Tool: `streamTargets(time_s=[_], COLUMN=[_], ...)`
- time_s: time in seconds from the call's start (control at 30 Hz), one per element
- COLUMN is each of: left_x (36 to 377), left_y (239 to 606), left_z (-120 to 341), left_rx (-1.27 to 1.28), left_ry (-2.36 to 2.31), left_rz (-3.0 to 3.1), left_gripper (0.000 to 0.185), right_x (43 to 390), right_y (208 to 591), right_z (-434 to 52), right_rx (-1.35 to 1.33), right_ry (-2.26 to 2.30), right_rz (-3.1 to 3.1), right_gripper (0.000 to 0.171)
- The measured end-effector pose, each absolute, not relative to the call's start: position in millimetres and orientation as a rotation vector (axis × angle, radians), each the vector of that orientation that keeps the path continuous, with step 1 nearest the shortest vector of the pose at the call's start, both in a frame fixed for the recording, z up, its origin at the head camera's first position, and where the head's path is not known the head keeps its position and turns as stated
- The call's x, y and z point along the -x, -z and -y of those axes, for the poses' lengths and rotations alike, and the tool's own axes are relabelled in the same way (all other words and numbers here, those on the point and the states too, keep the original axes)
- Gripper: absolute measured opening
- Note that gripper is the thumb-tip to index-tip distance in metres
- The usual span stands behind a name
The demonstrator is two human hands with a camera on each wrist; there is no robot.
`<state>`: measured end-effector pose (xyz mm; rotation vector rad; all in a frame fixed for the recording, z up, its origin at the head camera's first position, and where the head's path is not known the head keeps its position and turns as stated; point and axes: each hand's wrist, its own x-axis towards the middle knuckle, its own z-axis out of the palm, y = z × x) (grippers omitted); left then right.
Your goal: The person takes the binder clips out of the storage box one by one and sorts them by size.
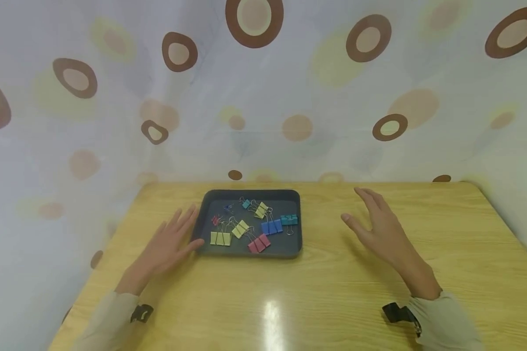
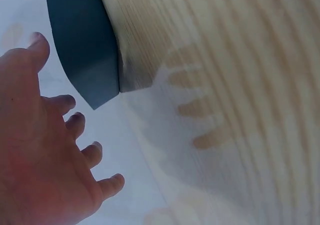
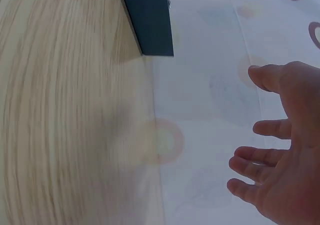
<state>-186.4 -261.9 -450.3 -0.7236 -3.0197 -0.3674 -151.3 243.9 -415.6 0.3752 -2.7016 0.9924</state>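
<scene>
Dark tray [image 1: 290,246] sits mid-table, toward the far edge, w/ a loose scatter of binder clips inside: yellow clip [image 1: 220,238] at front left, pink clip [image 1: 258,243] front centre, blue clip [image 1: 271,227] just behind it, teal clip [image 1: 289,220] at right, 2nd yellow one [image 1: 240,228] in the middle, another yellow [image 1: 261,210] further back, plus a few small ones (red, blue, teal) toward the back, too small to tell apart well. Several clips touch or overlap.

Left hand [image 1: 169,246] lies flat on the wooden table [image 1: 334,292] just beside tray's left rim, fingers straight and spread, thumb tip at the front-left corner; holds nothing. Wrist view shows the tray's corner [image 2: 87,60] close to the fingertips [image 2: 70,102].

Right hand [image 1: 379,229] is raised over the table, well apart from tray's right side, palm turned inward, fingers extended and relaxed, nothing in it. Bare tabletop between it and the tray.

Spotted curtain [image 1: 290,97] hangs behind and on both sides of the table. Light sleeves and a dark strap at each wrist.
</scene>
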Motion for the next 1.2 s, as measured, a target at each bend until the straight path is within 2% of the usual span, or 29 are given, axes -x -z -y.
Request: streamTargets(time_s=[0.3,0.53,0.87,1.2], left_x=[174.6,172.6,174.7,173.8], left_y=[455.4,458.8,455.6,455.4], left_z=[256.2,256.7,248.9,248.7], left_rx=[0.729,0.737,0.698,0.689], left_ry=[0.386,0.436,0.427,0.378], left_rz=[3.038,2.996,3.049,3.063], left_gripper=[0.087,0.087,0.090,0.090], right_x=[162.2,170.7,176.5,177.2], right_y=[423.4,426.6,436.0,436.1], right_z=[-196.2,-160.3,-127.4,-105.8], right_rx=[-0.482,-0.576,-0.663,-0.724], right_ry=[-1.077,-1.220,-1.374,-1.402], right_rz=[2.590,2.558,2.562,2.599], right_gripper=[0.064,0.063,0.062,0.051])
